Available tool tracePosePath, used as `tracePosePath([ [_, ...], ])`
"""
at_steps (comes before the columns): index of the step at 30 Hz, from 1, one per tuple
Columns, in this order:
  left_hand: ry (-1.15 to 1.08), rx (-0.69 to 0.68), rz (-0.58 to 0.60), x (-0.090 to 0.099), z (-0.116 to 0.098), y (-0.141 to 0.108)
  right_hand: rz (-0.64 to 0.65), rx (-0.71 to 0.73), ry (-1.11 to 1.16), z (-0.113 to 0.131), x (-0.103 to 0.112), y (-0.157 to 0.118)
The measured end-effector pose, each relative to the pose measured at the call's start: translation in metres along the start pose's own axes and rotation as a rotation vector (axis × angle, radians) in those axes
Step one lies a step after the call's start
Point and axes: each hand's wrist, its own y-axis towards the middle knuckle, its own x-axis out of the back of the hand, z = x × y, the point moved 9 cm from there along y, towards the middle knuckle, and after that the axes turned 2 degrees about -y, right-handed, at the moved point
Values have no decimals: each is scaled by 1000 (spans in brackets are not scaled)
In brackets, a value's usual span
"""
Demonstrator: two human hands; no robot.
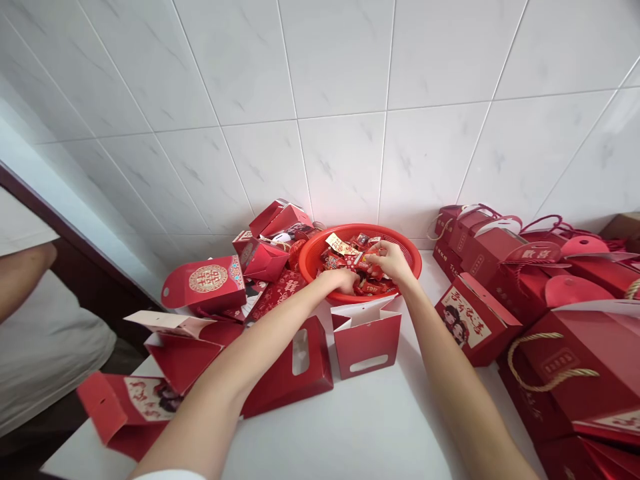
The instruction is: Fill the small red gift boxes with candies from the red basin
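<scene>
A round red plastic basket (413, 257) stands against the wall, filled with small wrapped candies (373, 288) in mostly red wrappers. Both of my hands reach into it. My left hand (343, 279) is down among the candies on the near left side, its fingertips hidden. On the right, my right hand (393, 261) has its fingers bent in a pinch on a wrapped candy, partly hidden by the hand. Just in front of the basket stands an open-topped red gift box (367, 343) with an oval cut-out. What lies inside the box cannot be seen.
Red gift boxes (505, 260) with rope handles crowd the right side. More open boxes (193, 343) lie at left, beside a folded box (290, 373) under my left forearm. A white tabletop (350, 440) holds them. Another person (40, 320) stands at far left.
</scene>
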Motion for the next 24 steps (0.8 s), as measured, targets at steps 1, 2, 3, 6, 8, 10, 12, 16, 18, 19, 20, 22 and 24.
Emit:
tracePosePath([
  [1, 7, 1, 18, 1, 0, -4, 2, 2, 40, 2, 1, -2],
  [2, -4, -3, 33, 2, 0, -8, -10, 10, 71, 4, 3, -3],
  [3, -39, -12, 43, 3, 0, -10, -30, 15, 95, 6, 6, -4],
  [6, -265, -58, -28, 10, 1, -12, -61, -15, 158, 6, 13, -6],
  [8, -419, -88, -169, 22, 4, -12, -54, -58, 206, 3, 13, -6],
  [10, -522, -111, -278, 31, 7, -12, -33, -83, 262, 0, 12, -4],
  [12, -618, -132, -293, 33, 8, -11, -5, -88, 302, -2, 9, -3],
  [16, -864, -164, -280, 37, 7, -15, 37, -68, 326, -2, 7, -2],
  [18, -983, -170, -288, 39, 8, -18, 58, -60, 347, 0, 6, -3],
  [19, -1027, -162, -292, 40, 9, -19, 68, -62, 359, 0, 5, -5],
  [20, -1059, -145, -297, 40, 10, -20, 76, -67, 369, 1, 5, -6],
  [22, -1098, -90, -316, 39, 15, -21, 75, -79, 381, 2, 4, -8],
  [24, -1122, -52, -352, 40, 20, -22, 55, -85, 388, 2, 5, -8],
])
